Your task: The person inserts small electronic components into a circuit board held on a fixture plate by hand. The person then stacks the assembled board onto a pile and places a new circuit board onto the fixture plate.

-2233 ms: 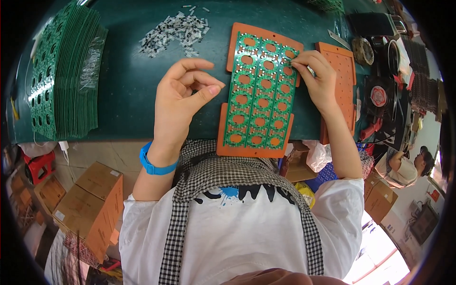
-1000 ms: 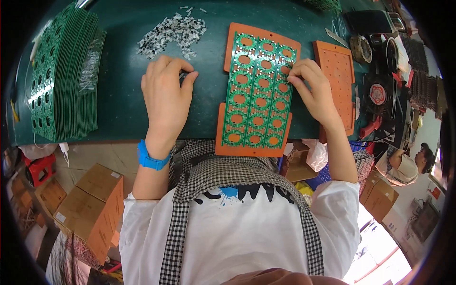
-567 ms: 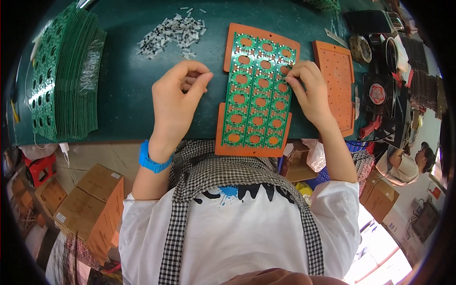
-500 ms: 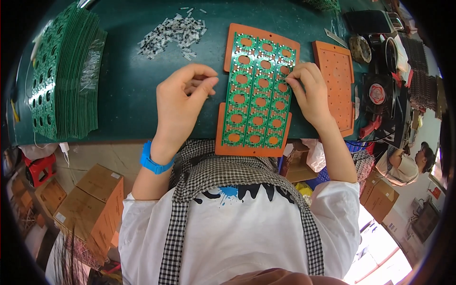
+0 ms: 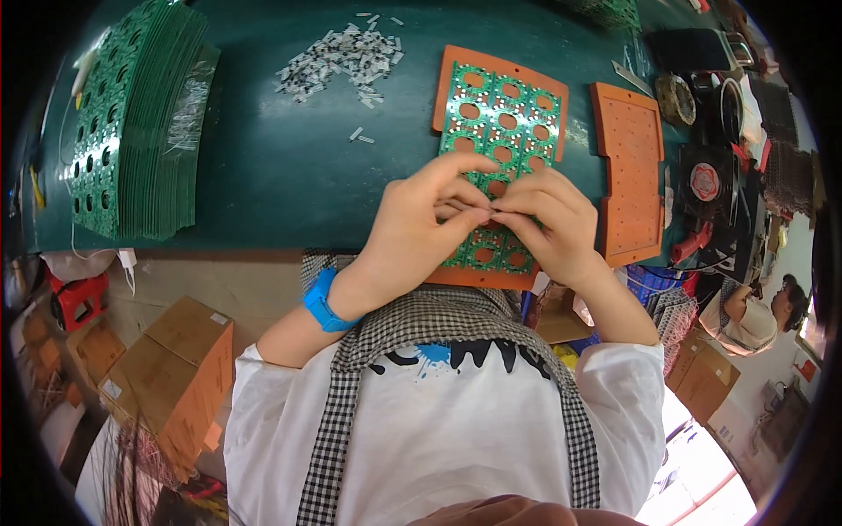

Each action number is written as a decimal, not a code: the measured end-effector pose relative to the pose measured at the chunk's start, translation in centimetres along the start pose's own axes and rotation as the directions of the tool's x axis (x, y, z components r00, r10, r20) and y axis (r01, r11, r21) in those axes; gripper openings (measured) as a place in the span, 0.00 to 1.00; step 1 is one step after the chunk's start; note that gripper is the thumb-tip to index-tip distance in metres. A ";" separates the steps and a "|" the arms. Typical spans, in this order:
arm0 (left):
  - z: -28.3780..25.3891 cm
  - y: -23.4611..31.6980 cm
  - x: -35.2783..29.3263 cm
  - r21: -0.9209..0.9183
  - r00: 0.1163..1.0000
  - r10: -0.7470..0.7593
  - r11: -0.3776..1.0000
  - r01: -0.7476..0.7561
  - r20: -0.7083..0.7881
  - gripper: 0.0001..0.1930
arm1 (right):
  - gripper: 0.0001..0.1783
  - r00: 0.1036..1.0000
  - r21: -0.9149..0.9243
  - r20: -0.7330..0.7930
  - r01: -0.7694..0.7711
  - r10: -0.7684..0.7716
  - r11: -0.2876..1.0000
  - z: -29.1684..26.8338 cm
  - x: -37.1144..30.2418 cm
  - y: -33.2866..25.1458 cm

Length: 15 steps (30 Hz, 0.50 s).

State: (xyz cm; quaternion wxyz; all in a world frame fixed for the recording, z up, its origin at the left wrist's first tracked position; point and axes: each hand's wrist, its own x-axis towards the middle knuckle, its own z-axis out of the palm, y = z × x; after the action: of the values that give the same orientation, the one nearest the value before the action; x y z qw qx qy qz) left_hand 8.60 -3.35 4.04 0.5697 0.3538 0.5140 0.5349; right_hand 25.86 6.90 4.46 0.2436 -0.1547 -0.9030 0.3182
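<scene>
A green circuit board panel (image 5: 506,120) with rows of oval cut-outs lies on an orange fixture plate (image 5: 452,58). Over its lower half my left hand (image 5: 430,219) and my right hand (image 5: 554,221) meet, fingertips pinched together and nearly touching. Whatever sits between those fingertips is too small or too covered to make out. The hands hide the middle of the panel. Beyond my left hand, a pile of small clear-and-black parts (image 5: 344,60) is spread on the green table (image 5: 263,167). Two loose small parts (image 5: 361,136) lie apart from the pile.
A tall stack of green circuit boards (image 5: 145,123) stands at the left. To the right is a second orange fixture plate (image 5: 631,175), with a metal blade (image 5: 631,77), a tape roll (image 5: 674,98) and a red-handled tool (image 5: 692,243) beyond. Cardboard boxes (image 5: 171,359) sit below the table edge.
My left hand has moved right from beside the panel to over it. My right hand has come down and left to meet it. Two small parts now lie below the pile.
</scene>
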 end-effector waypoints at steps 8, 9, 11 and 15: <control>-0.3 -0.7 0.0 -0.166 0.966 -0.076 0.979 0.120 0.248 0.22 | 0.10 0.999 0.158 0.042 -0.009 0.002 0.987 -0.5 -0.8 -0.1; -0.3 -0.8 0.1 -0.234 0.950 -0.073 0.961 0.149 0.303 0.22 | 0.11 0.998 0.208 0.048 0.021 -0.032 0.978 -0.5 -0.8 -0.1; -0.4 -0.1 -0.1 -0.220 0.949 -0.111 0.958 0.181 0.296 0.23 | 0.10 0.999 0.252 0.050 0.009 -0.022 0.968 -0.8 -0.9 -0.3; -2.5 0.1 -0.2 0.438 0.976 0.180 0.892 -0.112 -0.118 0.19 | 0.03 0.948 0.102 -0.032 -0.312 0.316 0.945 -2.4 -1.3 0.8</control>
State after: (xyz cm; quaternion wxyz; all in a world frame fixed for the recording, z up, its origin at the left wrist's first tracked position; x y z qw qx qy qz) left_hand 6.23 -3.88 3.61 0.3942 0.4651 0.6336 0.4762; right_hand 28.35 8.14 5.10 0.2186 -0.2924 -0.8444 0.3920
